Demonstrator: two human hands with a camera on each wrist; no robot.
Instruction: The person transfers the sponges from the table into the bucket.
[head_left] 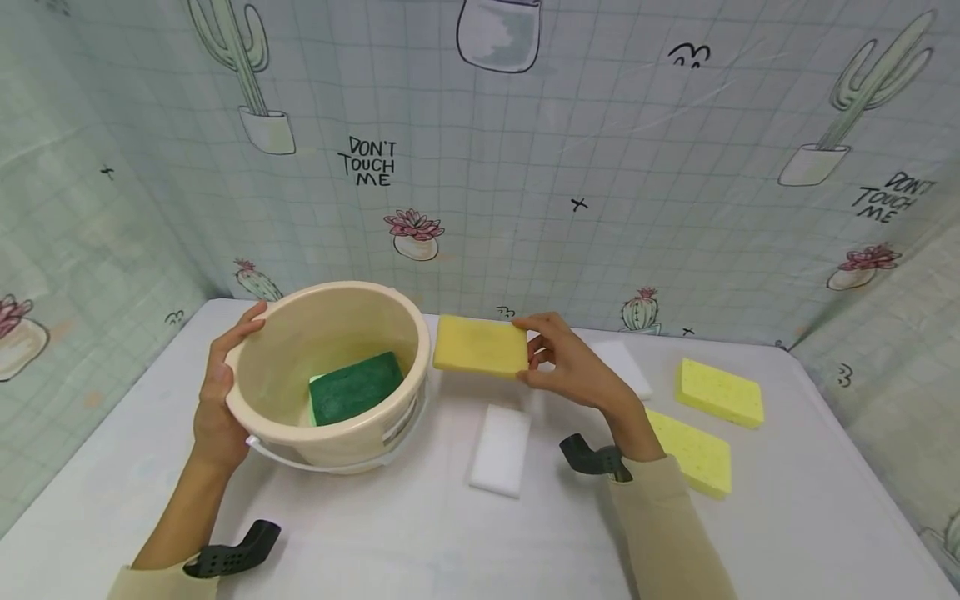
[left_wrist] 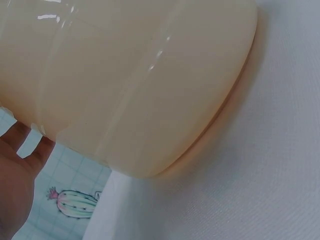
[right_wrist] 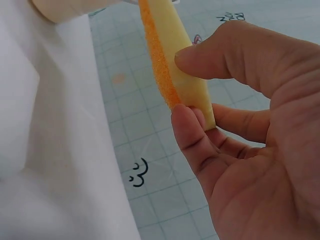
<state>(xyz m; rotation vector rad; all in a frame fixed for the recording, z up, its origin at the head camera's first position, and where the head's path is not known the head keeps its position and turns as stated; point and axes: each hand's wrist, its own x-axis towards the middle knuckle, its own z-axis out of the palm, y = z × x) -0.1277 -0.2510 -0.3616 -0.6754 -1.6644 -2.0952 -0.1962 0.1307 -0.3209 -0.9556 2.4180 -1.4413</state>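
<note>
A cream bucket point(head_left: 330, 450) stands tilted on the left of the table, its open top toward me. My left hand point(head_left: 217, 400) grips its left side, fingertips over the rim; in the left wrist view, fingers point(left_wrist: 40, 152) show against the bucket wall point(left_wrist: 125, 85). Inside the bucket lies a sponge with a dark green face point(head_left: 356, 389). Just right of the rim, my right hand point(head_left: 566, 367) pinches a yellow sponge point(head_left: 480, 346) by its right end, raised above the table. In the right wrist view, this sponge point(right_wrist: 177, 65) shows an orange rough layer beside the yellow one.
A white sponge block point(head_left: 501, 450) lies in front of the right hand, and another white block point(head_left: 622, 367) behind its wrist. Two yellow sponges, one farther back point(head_left: 720, 392) and one by the sleeve point(head_left: 693, 454), lie at right. A patterned curtain point(head_left: 487, 167) hangs behind the table.
</note>
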